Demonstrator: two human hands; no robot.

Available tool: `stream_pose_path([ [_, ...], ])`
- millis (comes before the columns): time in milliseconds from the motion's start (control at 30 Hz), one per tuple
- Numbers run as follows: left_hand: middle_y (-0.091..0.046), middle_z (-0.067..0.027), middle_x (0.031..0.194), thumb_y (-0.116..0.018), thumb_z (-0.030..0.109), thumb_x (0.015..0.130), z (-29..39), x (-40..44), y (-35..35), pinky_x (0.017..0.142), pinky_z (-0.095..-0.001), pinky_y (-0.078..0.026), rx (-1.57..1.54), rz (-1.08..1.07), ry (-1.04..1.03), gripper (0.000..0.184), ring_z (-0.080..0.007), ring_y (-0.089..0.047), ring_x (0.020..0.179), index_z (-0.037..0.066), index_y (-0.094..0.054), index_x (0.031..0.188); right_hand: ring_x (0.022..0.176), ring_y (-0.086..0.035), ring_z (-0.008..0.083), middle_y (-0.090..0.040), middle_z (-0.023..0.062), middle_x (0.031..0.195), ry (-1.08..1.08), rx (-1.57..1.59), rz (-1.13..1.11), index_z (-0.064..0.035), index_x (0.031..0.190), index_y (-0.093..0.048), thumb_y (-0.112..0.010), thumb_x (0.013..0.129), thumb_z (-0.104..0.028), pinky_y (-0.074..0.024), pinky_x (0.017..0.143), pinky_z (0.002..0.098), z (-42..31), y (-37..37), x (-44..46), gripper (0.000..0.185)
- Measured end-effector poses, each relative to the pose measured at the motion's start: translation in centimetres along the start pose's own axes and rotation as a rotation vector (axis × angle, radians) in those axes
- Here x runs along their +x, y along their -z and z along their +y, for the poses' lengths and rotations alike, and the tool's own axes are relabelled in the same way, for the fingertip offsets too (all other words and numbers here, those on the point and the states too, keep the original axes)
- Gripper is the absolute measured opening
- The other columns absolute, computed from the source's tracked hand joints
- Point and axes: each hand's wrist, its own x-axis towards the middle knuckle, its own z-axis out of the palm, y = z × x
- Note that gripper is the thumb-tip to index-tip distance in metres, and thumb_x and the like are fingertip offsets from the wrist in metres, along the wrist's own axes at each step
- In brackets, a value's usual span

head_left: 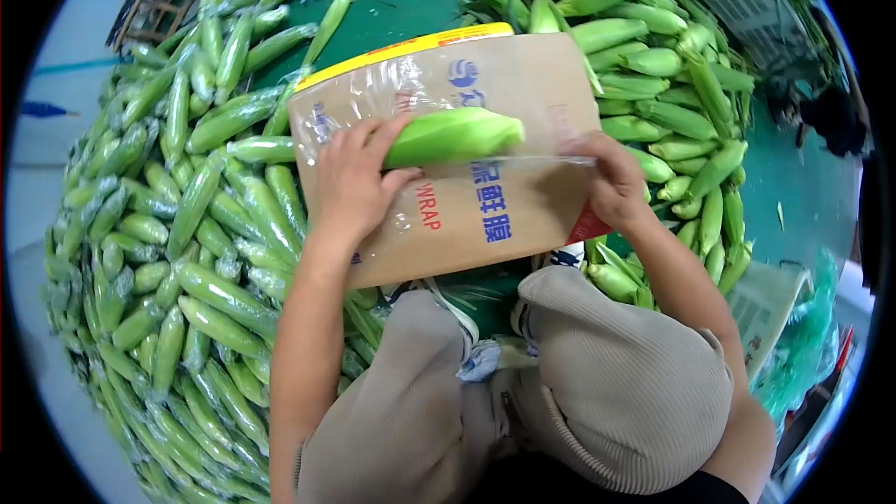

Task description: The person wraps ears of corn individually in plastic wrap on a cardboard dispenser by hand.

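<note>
A green ear of corn [457, 136] in its husk lies across the top of a brown cardboard box [551, 201]. My left hand [359, 173] is closed around the ear's left end, thumb toward me. Clear cling film [359, 89] lies over the box and looks shiny on its left part. My right hand [611, 182] is at the box's right edge, its fingers closed on what looks like the edge of the film; the exact grip is partly hidden. A yellow strip [401, 49] runs along the far edge of the box.
Film-wrapped ears of corn [205, 289] form a large pile on the left. Unwrapped ears [644, 65] are heaped at the upper right. Crates [733, 0] stand at the far right and near right, with green netting [807, 336] beside the nearer one. My knees flank the box's near side.
</note>
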Motion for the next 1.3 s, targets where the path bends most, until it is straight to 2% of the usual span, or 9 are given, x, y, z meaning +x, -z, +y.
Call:
stream_pose_path([
  [100, -0.06, -0.0101, 0.133, -0.083, 0.026, 0.081, 1.0, -0.6, 0.2, 0.106, -0.046, -0.043, -0.081, -0.052, 0.007, 0.068, -0.035, -0.055, 0.121, 0.025, -0.058, 0.145, 0.1, -0.069, 0.0194, -0.072, 0.0117, 0.114, -0.083, 0.004, 0.134, -0.0031, 0.121, -0.065, -0.054, 0.098, 0.011, -0.0533, 0.085, 0.0313, -2.8, -2.2, 2.3, 0.03],
  [200, -0.059, -0.0105, 0.135, -0.082, 0.026, 0.083, 1.4, -0.2, 0.4, 0.108, -0.0468, -0.042, -0.056, -0.091, 0.017, 0.067, -0.0348, -0.053, 0.124, 0.02, -0.058, 0.145, 0.104, -0.065, 0.0288, -0.067, 0.0126, 0.117, 0.283, -0.581, -0.229, -0.0057, 0.125, -0.059, -0.077, 0.09, -0.019, -0.0527, 0.09, 0.0395, -3.5, -5.3, 7.5, 0.041],
  [367, -0.058, -0.0129, 0.129, -0.083, 0.034, 0.082, -0.5, -2.2, 0.9, 0.112, -0.0475, -0.039, -0.211, 0.269, -0.041, 0.074, -0.0359, -0.05, 0.125, 0.015, -0.055, 0.147, 0.107, -0.06, 0.0324, -0.062, 0.011, 0.109, 0.221, -0.736, -0.391, -0.0093, 0.13, -0.057, -0.087, 0.074, -0.034, -0.0518, 0.09, 0.0443, -3.0, -7.3, 10.3, 0.068],
  [533, -0.064, -0.0065, 0.111, -0.082, 0.035, 0.084, -0.3, -8.7, -0.2, 0.095, -0.0489, -0.045, 0.117, -0.086, 0.313, 0.046, -0.0285, -0.059, 0.109, 0.015, -0.071, 0.124, 0.101, -0.059, 0.0318, -0.061, 0.0103, 0.105, 0.156, -0.75, -0.368, -0.0154, 0.137, -0.056, -0.087, 0.073, -0.031, -0.0525, 0.085, 0.0428, -3.2, -6.5, 9.3, 0.073],
  [667, -0.067, -0.0054, 0.08, -0.073, 0.018, 0.092, -2.9, -8.0, -2.2, 0.069, -0.0409, -0.05, 0.083, 0.347, 0.22, 0.016, -0.0288, -0.063, 0.073, 0.011, -0.074, 0.106, 0.097, -0.06, 0.0318, -0.06, 0.0099, 0.104, 0.127, -0.831, -0.4, -0.0182, 0.136, -0.057, -0.087, 0.073, -0.028, -0.0538, 0.081, 0.0433, -5.1, -6.1, 8.6, 0.071],
  [800, -0.073, -0.0101, 0.094, -0.059, 0.01, 0.105, -2.3, -11.7, -4.2, 0.079, -0.037, -0.056, -0.604, 0.512, 0.642, 0.011, -0.0213, -0.071, 0.086, 0.005, -0.066, 0.11, 0.096, -0.061, 0.0321, -0.059, 0.0109, 0.104, 0.15, -0.799, -0.516, -0.0184, 0.135, -0.057, -0.088, 0.072, -0.026, -0.0552, 0.078, 0.0439, -5.6, -4.9, 8.4, 0.071],
  [933, -0.069, -0.0156, 0.121, -0.05, 0.008, 0.109, 1.1, -10.9, -2.8, 0.095, -0.0389, -0.054, -0.846, 0.741, 0.344, 0.014, -0.0225, -0.069, 0.11, 0.0, -0.058, 0.117, 0.105, -0.061, 0.0356, -0.06, 0.0143, 0.106, 0.168, -0.53, -0.795, -0.0116, 0.136, -0.056, -0.088, 0.073, -0.028, -0.0545, 0.087, 0.0459, -6.5, -5.6, 6.9, 0.072],
  [1133, -0.062, -0.0179, 0.131, -0.073, 0.052, 0.089, 2.3, -4.4, -0.5, 0.107, -0.0525, -0.041, 0.075, -0.088, 0.081, 0.071, -0.0406, -0.055, 0.125, 0.007, -0.057, 0.141, 0.116, -0.059, 0.0356, -0.06, 0.0158, 0.121, 0.326, -0.609, -0.472, -0.0068, 0.136, -0.057, -0.078, 0.075, -0.06, -0.0503, 0.099, 0.0476, -4.8, -6.8, 8.7, 0.084],
  [1300, -0.062, -0.0143, 0.135, -0.076, 0.036, 0.088, -3.7, 7.6, 2.4, 0.106, -0.053, -0.04, 0.393, 0.468, 0.063, 0.049, -0.0341, -0.056, 0.126, 0.006, -0.069, 0.126, 0.117, -0.058, 0.033, -0.06, 0.0136, 0.123, 0.476, -0.773, -0.33, -0.0024, 0.139, -0.055, -0.08, 0.074, -0.054, -0.0502, 0.101, 0.0431, -2.8, -7.8, 13.3, 0.086],
])
